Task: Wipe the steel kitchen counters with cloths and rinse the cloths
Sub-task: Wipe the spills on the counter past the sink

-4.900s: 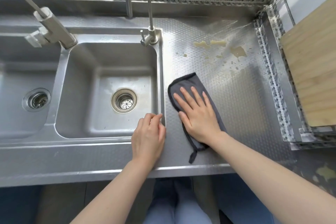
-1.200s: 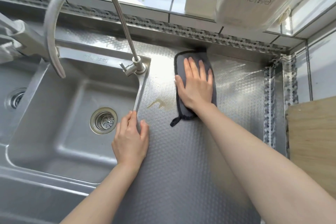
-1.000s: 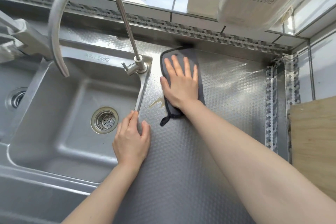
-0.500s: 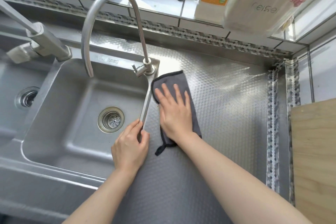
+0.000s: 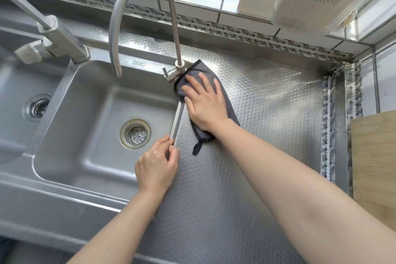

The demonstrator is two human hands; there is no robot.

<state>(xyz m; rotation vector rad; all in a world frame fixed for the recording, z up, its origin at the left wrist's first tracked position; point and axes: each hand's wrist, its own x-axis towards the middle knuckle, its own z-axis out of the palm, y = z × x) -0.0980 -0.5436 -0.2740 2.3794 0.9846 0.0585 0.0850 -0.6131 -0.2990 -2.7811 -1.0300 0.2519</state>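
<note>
Your left hand (image 5: 157,166) still braces on the sink rim (image 5: 177,121), fingers loosely curled over its edge, while at its 1 o'clock your right hand (image 5: 204,103) presses the grey cloth (image 5: 222,96) flat-palmed. The yellowish spill seen earlier is gone, so this counter (image 5: 267,113) looks nearly done. At 12 o'clock the cloth now touches the faucet base (image 5: 174,73), which blocks further sweeping; the wooden board (image 5: 375,163) lies at 3.

2 bare forearms, no sleeves, no rings

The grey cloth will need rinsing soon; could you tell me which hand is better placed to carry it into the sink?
Right. The right hand already lies flat on the grey cloth beside the sink. The left hand only rests on the rim.
</note>
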